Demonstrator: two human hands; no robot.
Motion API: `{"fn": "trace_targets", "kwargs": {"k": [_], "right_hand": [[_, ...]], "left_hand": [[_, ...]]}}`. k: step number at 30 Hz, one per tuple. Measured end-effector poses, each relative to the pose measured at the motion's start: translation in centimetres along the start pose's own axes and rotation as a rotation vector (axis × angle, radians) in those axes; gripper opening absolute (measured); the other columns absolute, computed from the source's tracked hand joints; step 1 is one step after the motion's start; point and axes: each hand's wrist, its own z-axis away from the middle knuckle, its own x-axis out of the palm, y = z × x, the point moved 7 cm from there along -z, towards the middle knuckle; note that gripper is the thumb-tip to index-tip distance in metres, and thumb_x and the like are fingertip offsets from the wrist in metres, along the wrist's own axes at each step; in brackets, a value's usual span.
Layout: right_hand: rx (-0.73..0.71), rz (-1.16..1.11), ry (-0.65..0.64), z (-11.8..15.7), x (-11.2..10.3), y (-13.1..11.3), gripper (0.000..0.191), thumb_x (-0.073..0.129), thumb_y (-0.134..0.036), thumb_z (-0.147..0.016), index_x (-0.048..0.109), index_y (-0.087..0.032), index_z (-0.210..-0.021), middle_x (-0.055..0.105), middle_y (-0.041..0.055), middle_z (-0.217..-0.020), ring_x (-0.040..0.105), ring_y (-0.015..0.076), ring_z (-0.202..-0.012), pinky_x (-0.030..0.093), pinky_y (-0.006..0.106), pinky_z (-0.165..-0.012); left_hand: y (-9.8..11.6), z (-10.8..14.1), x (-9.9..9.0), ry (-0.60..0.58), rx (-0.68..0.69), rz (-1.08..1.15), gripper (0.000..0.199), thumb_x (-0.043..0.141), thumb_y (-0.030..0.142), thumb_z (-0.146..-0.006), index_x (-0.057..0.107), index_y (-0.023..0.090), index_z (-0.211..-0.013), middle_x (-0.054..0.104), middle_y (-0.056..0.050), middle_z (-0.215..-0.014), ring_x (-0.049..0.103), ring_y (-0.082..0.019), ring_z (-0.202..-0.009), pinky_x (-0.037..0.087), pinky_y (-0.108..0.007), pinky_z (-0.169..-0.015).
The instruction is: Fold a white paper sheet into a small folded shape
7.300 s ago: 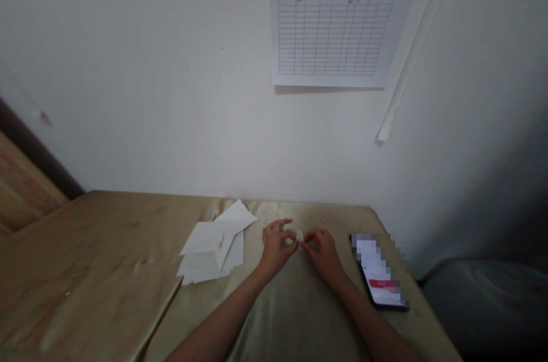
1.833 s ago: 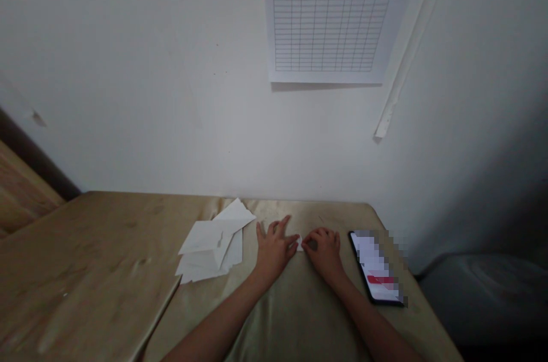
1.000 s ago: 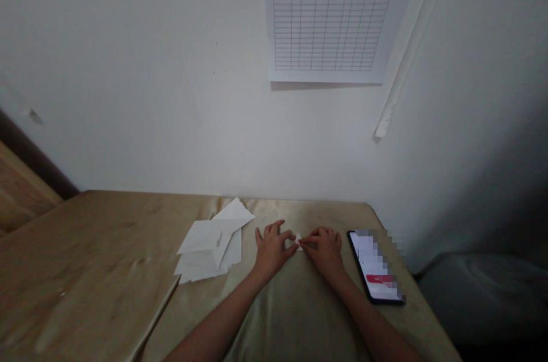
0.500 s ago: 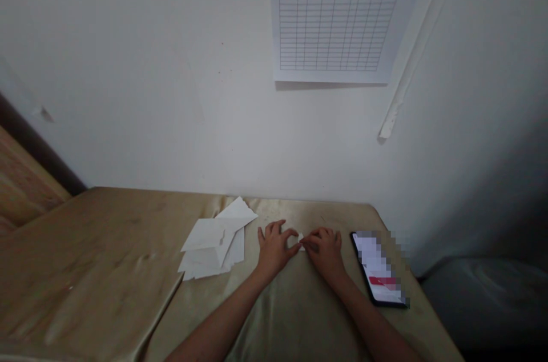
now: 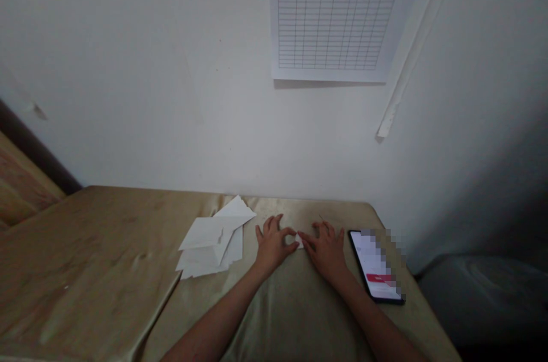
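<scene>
A small white piece of folded paper [image 5: 299,241] lies between my two hands, low over the gold cloth-covered surface [image 5: 299,305]. My left hand [image 5: 273,240] pinches its left side between thumb and forefinger, the other fingers fanned out. From the right, my right hand [image 5: 325,248] has its forefinger and thumb on the paper's other edge, its remaining fingers spread. The fingertips partly hide the paper, so its exact fold cannot be made out.
Loose white paper sheets [image 5: 205,233] overlap in a pile left of my hands. A phone [image 5: 372,265] with a lit screen lies to the right. Behind rises a white wall [image 5: 171,93] bearing a printed table sheet [image 5: 329,25]. A dark covered object [image 5: 479,293] stands beyond the right edge.
The fingers of my right hand have spread and its forefinger now reaches along the small paper's top. My left hand keeps its pinch. The view has shifted slightly.
</scene>
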Motion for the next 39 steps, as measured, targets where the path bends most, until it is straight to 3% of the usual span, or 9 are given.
{"fn": "trace_targets", "kwargs": {"k": [8,13,18,23,26,33,39], "right_hand": [[-0.003,0.015,0.037,-0.3,0.3,-0.3,0.031,0.05,-0.043,-0.098,0.061,-0.051,-0.126,0.053,0.0077,-0.138,0.034,0.0334,-0.139,0.008,0.073,-0.11],[-0.032,-0.108,0.04,-0.3,0.8,0.1,0.033,0.055,-0.044,-0.095,0.062,-0.048,-0.127,0.052,0.0082,-0.136,0.041,0.031,-0.132,0.017,0.068,-0.111],[-0.073,-0.225,0.158,-0.4,0.6,0.7,0.02,0.071,-0.04,-0.085,0.076,-0.041,-0.104,0.057,0.0064,-0.129,0.044,0.0291,-0.125,0.029,0.053,-0.111],[-0.097,-0.307,0.123,-0.8,1.1,1.2,0.01,0.075,-0.032,-0.082,0.079,-0.04,-0.087,0.062,0.0043,-0.123,0.046,0.0267,-0.122,0.034,0.046,-0.109],[-0.062,-0.301,0.068,-1.0,1.2,1.4,0.011,0.074,-0.034,-0.083,0.079,-0.041,-0.088,0.06,0.0031,-0.129,0.041,0.0281,-0.13,0.03,0.048,-0.112],[0.023,-0.214,-0.116,-1.0,1.0,1.0,0.017,0.065,-0.044,-0.089,0.074,-0.047,-0.103,0.048,-0.0019,-0.148,0.021,0.0333,-0.148,0.007,0.066,-0.117],[0.039,-0.144,-0.122,-1.0,1.0,0.5,0.028,0.063,-0.043,-0.09,0.067,-0.052,-0.117,0.039,-0.0008,-0.156,0.016,0.0353,-0.151,0.004,0.071,-0.114]], "left_hand": [[-0.2,0.0,0.1,0.001,0.007,0.002,0.024,0.078,0.045,-0.078,0.076,0.041,-0.102,0.039,0.0,-0.157,0.026,-0.034,-0.147,0.009,-0.07,-0.115],[-0.4,0.1,0.1,0.015,0.0,0.014,0.028,0.078,0.048,-0.078,0.075,0.042,-0.105,0.044,-0.001,-0.153,0.03,-0.033,-0.145,0.009,-0.068,-0.117],[-0.4,0.2,-0.1,0.038,0.005,0.013,0.029,0.078,0.05,-0.077,0.075,0.043,-0.105,0.048,-0.002,-0.149,0.033,-0.033,-0.143,0.011,-0.065,-0.117],[-0.4,0.2,-0.1,0.027,0.0,0.014,0.028,0.076,0.05,-0.078,0.075,0.042,-0.105,0.049,-0.003,-0.148,0.033,-0.032,-0.143,0.011,-0.065,-0.117],[-0.6,0.1,0.2,0.012,0.0,0.02,0.028,0.076,0.051,-0.078,0.075,0.044,-0.106,0.048,-0.002,-0.149,0.033,-0.033,-0.143,0.009,-0.065,-0.118],[-0.8,-0.1,0.4,0.007,-0.003,0.035,0.028,0.078,0.049,-0.077,0.075,0.045,-0.105,0.048,-0.001,-0.15,0.032,-0.034,-0.144,0.009,-0.067,-0.117],[-0.6,-0.2,0.3,0.005,-0.005,0.009,0.036,0.077,0.048,-0.077,0.072,0.045,-0.112,0.047,-0.002,-0.15,0.033,-0.034,-0.143,0.009,-0.067,-0.117]]}}
